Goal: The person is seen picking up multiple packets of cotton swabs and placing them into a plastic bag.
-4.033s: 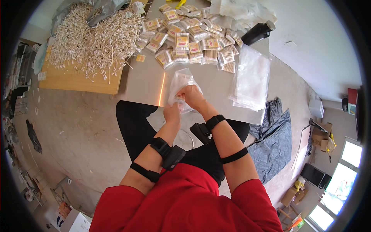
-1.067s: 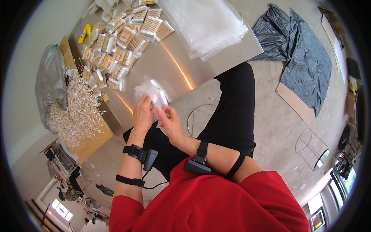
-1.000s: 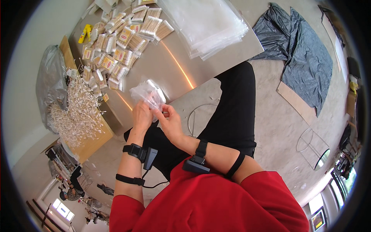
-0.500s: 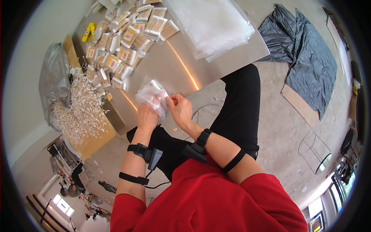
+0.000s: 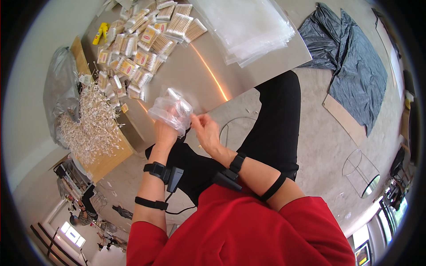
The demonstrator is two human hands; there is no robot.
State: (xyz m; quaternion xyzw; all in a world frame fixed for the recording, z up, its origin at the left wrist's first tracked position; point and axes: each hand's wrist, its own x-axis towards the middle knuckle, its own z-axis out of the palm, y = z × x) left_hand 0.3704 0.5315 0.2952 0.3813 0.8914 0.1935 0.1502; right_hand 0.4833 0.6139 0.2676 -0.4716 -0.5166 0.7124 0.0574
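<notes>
Sticks, loose pale heap (image 5: 91, 126): far left on a board, untouched. Packets, filled (image 5: 142, 42): rows on your metal surface (image 5: 195, 75), unchanged. Clear bag (image 5: 171, 110): your left hand (image 5: 165, 133) has its fingers closed around it, now raised over the surface edge, higher than a second ago. Right hand (image 5: 206, 131): fingers loosely curled just beside the bag's mouth, holding nothing visible. Empty bags, stacked (image 5: 248, 26): top right.

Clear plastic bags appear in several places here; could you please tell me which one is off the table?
The crumpled clear bag gripped in the left hand, raised above the table edge; the other clear bags lie flat, stacked on the steel table.
</notes>
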